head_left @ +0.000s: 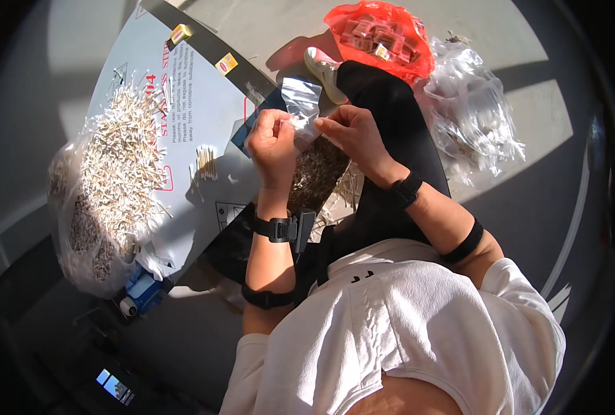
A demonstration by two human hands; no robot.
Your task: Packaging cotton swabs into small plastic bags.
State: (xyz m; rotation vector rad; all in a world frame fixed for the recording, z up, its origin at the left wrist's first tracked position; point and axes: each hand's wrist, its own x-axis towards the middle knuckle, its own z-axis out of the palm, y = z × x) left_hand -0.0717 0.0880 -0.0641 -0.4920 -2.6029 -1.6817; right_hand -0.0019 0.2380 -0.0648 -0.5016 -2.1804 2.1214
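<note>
Both hands are raised together in front of my lap on a small clear plastic bag (301, 95). My left hand (273, 146) is closed, its thumb and fingers pinching the bag's left side near the lower end. On the opposite side, my right hand (358, 138) pinches the bag between thumb and forefinger. The bag's upper part stands up above the fingertips and catches the light. Something pale shows between the hands, too small to make out. Below them lies a dark heap of small brownish pieces (314, 173), partly hidden by my left wrist.
On the film-covered table (204, 117) at left lies a big pile of short pale sticks (124, 149), partly in a clear bag. A small stick bundle (206, 164) and two yellow boxes (226, 63) lie nearby. A red bag of small boxes (383, 41) and a clear bag (470, 111) stand far right.
</note>
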